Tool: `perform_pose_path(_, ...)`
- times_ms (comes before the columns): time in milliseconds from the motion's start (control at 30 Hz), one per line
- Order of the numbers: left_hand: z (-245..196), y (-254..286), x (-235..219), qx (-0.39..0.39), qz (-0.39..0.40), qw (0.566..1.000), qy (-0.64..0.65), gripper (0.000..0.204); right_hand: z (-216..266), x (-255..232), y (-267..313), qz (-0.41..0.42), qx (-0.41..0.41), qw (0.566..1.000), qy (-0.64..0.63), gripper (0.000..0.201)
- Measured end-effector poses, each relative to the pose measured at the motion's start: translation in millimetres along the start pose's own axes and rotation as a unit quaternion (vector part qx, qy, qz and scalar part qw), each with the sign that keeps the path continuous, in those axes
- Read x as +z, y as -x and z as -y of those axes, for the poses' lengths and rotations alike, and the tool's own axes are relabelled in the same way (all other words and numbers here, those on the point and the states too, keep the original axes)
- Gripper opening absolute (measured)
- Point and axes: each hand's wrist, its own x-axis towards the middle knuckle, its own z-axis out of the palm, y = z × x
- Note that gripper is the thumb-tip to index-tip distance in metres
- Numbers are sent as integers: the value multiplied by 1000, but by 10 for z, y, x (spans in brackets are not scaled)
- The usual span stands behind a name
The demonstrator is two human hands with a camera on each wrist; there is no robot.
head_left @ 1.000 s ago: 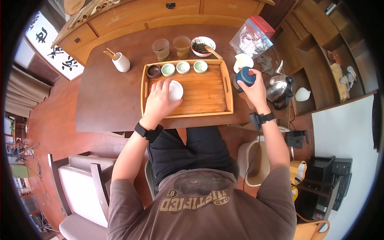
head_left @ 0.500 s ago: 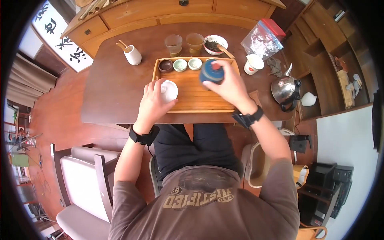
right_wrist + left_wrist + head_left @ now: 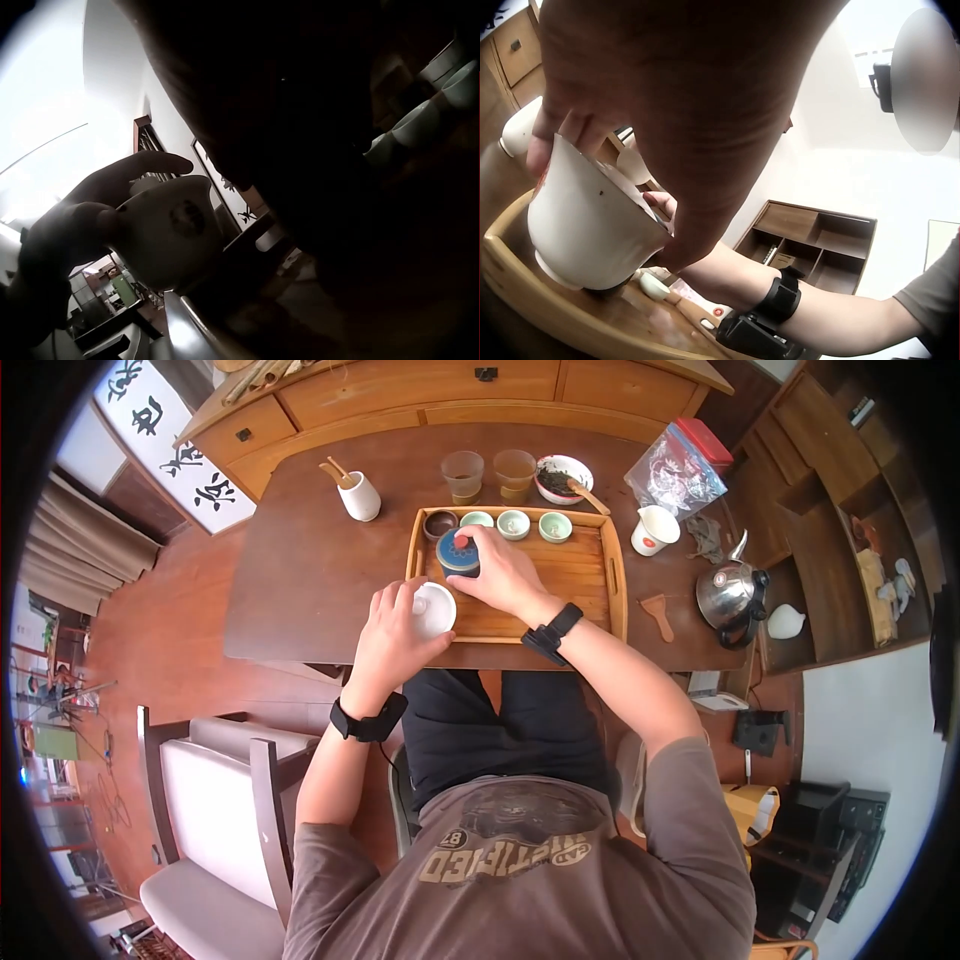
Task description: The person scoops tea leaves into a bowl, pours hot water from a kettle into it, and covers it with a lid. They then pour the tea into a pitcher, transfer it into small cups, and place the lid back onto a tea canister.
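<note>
My left hand (image 3: 392,628) grips a white gaiwan (image 3: 436,610) by its rim, over the front left of a wooden tray (image 3: 618,575). In the left wrist view the gaiwan (image 3: 592,217) is tilted, and the palm hides part of its top. My right hand (image 3: 503,575) holds a blue lidded jar (image 3: 459,558) with a red top piece, just behind the gaiwan. Along the tray's back edge stand a dark brown cup (image 3: 438,524) and several pale green teacups (image 3: 555,527); the jar and hand partly cover one.
Behind the tray are two clear cups (image 3: 462,476) and a bowl of tea leaves (image 3: 563,472). A white pitcher (image 3: 655,532), plastic bag (image 3: 672,475), wooden scoop (image 3: 657,616) and steel kettle (image 3: 728,592) stand or lie to the right. At left is a tool holder (image 3: 359,498).
My right hand has carried the blue jar leftward from beside the kettle, across the tray, to close behind the gaiwan. My left hand keeps its grip on the gaiwan.
</note>
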Motion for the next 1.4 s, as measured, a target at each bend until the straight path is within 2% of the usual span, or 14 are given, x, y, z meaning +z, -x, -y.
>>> perform_pose_path(167, -76, 30, 52, 24, 2, 1000, 5, 82, -15, 12, 40, -4, 2, 1000, -19, 64)
perform_pose_path(300, -212, 42, 60, 42, 25, 999, 23, 83, -102, -121, 74, 33, -28, 998, -45, 70)
perform_pose_path(367, -242, 48, 114, 59, 28, 997, 30, 83, -177, -229, 141, 9, -106, 994, -30, 79)
perform_pose_path(433, -296, 34, 164, 74, 31, 996, 38, 83, -143, -452, 273, 24, -86, 993, -78, 77)
perform_pose_path(500, -388, 9, 230, 85, 49, 994, 53, 82, -205, -599, 451, -23, -27, 997, -64, 65)
perform_pose_path(533, -443, -19, 258, 82, 59, 993, 55, 82, -224, -654, 541, -57, -20, 991, -122, 47)
perform_pose_path(567, -495, -50, 304, 83, 61, 993, 58, 82, -282, -703, 648, -57, -18, 991, -120, 47)
perform_pose_path(633, -591, -149, 402, 112, 52, 989, 79, 80, -439, -760, 868, -90, 89, 981, -146, 33)
perform_pose_path(667, -610, -207, 480, 131, 44, 987, 77, 78, -470, -782, 968, -121, 108, 975, -150, 25)
perform_pose_path(767, -728, -362, 677, 144, 32, 986, 79, 77, -568, -834, 1226, -118, 169, 970, -130, 25)
perform_pose_path(800, -744, -404, 753, 148, 30, 985, 83, 77, -613, -806, 1270, -135, 146, 973, -120, 24)
perform_pose_path(933, -765, -535, 1026, 157, 21, 984, 81, 77, -693, -721, 1400, -149, 143, 971, -118, 22)
perform_pose_path(1000, -744, -579, 1104, 163, 16, 984, 68, 78, -712, -681, 1388, -156, 106, 978, -94, 23)
perform_pose_path(1400, -600, -522, 1233, 161, 8, 980, 112, 88, -604, -641, 1366, -132, 100, 986, -4, 21)
